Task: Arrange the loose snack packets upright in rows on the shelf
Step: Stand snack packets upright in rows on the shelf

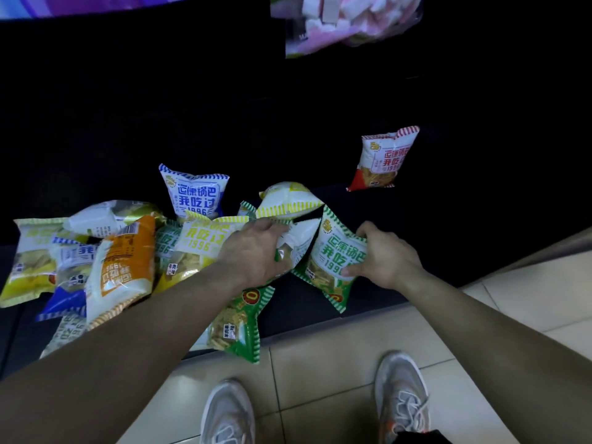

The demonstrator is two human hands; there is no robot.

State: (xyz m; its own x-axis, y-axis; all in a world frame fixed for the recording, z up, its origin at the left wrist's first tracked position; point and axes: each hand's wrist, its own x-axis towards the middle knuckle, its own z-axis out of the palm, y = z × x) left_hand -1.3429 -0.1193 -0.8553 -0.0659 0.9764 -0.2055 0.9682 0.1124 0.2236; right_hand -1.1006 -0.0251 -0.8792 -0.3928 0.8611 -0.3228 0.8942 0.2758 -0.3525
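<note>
Several snack packets lie in a loose heap on the dark shelf. My right hand grips a green packet by its right edge, tilted. My left hand is closed on a white-backed packet beside it. A red packet stands upright alone, deeper in at the right. A blue packet stands upright behind the heap. An orange packet and yellow packets lie flat at the left. Another green packet hangs over the shelf's front edge under my left forearm.
A bag of pink and white marshmallows hangs above on the upper level. Pale floor tiles lie below the shelf's front edge, with my two grey shoes on them. The shelf's back is dark.
</note>
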